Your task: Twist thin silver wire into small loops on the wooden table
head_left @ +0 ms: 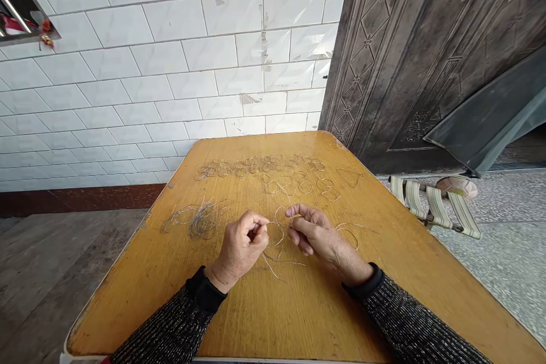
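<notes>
Between my two hands a thin wire (281,234) curves into a loop above the wooden table (239,318). My left hand (243,247) is closed, pinching one part of the wire between thumb and forefinger. With thumb and fingers together, my right hand (313,232) grips the other side of it. Loose wire ends (273,267) stick out below the loop, over or on the tabletop. Just right of my right hand lies another curved wire piece (350,233). A tangled wire bundle (203,220) rests to the left of my left hand.
Toward the table's far end, several wire rings (256,165) lie in rows, with a bent wire triangle (350,177) at their right. A white tiled wall (191,68) stands behind the table. On the right are a dark door (396,57) and a strapped stool (435,207).
</notes>
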`<control>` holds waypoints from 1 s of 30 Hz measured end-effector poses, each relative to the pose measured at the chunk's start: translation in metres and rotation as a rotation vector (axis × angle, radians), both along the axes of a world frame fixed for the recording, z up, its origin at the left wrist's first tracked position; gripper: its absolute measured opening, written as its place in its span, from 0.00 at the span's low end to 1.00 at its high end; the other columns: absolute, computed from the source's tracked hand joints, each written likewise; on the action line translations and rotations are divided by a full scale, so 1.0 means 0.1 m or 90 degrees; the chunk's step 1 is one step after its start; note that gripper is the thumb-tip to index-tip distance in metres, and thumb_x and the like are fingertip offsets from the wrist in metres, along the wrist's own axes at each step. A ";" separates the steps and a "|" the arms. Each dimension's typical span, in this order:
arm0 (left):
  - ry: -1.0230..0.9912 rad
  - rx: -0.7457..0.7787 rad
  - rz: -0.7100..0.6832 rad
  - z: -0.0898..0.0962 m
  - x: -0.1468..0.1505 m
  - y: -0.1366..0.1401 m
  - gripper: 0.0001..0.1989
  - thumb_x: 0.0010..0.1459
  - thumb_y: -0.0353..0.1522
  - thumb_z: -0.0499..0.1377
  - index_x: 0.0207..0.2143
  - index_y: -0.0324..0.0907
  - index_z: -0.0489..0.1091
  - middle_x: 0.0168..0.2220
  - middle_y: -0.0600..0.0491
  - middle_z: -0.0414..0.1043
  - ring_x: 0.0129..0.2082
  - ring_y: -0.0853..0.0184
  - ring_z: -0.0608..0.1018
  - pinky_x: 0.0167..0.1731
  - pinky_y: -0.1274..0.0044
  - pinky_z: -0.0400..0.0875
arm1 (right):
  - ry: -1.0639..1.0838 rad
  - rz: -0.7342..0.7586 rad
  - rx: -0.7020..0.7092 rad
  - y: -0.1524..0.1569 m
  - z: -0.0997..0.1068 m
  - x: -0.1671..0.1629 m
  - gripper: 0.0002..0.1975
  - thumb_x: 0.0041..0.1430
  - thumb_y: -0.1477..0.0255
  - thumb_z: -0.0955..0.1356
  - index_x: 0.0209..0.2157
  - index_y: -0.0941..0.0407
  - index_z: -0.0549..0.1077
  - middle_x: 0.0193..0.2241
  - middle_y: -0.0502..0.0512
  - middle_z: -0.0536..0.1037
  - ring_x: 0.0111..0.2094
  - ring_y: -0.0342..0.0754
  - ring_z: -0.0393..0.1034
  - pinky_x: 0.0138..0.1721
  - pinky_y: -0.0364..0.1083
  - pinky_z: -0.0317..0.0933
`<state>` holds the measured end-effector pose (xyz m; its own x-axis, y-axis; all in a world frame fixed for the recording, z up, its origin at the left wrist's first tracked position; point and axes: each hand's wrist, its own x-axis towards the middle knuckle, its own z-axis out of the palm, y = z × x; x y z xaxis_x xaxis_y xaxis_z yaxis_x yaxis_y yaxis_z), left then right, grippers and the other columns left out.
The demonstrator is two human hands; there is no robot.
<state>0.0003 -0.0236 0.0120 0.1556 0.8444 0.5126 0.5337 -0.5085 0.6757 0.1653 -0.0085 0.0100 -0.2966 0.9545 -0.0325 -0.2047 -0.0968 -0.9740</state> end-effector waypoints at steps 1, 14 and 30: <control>0.019 0.011 -0.008 -0.01 0.00 0.00 0.04 0.48 0.26 0.50 0.27 0.41 0.64 0.16 0.61 0.58 0.15 0.77 0.61 0.17 0.84 0.56 | 0.006 0.002 -0.006 0.00 -0.01 0.00 0.10 0.44 0.72 0.62 0.32 0.56 0.59 0.10 0.41 0.66 0.06 0.35 0.47 0.08 0.36 0.42; 0.067 0.037 0.005 -0.06 -0.01 0.05 0.04 0.49 0.26 0.50 0.28 0.40 0.63 0.16 0.61 0.59 0.15 0.76 0.63 0.18 0.84 0.58 | 0.119 0.046 -0.053 -0.01 0.00 -0.02 0.10 0.45 0.69 0.65 0.30 0.56 0.60 0.12 0.42 0.68 0.07 0.33 0.49 0.08 0.34 0.49; 0.021 0.022 0.028 -0.06 -0.03 0.08 0.04 0.49 0.26 0.51 0.28 0.39 0.64 0.16 0.61 0.59 0.15 0.77 0.63 0.18 0.85 0.59 | 0.148 0.099 -0.045 -0.03 0.03 0.04 0.13 0.52 0.60 0.63 0.26 0.56 0.61 0.12 0.45 0.69 0.07 0.34 0.51 0.09 0.36 0.53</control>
<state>-0.0022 -0.0152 0.0062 0.1363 0.8328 0.5366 0.5776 -0.5068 0.6399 0.1692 -0.0113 0.0133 -0.4464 0.8947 -0.0115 -0.3995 -0.2108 -0.8922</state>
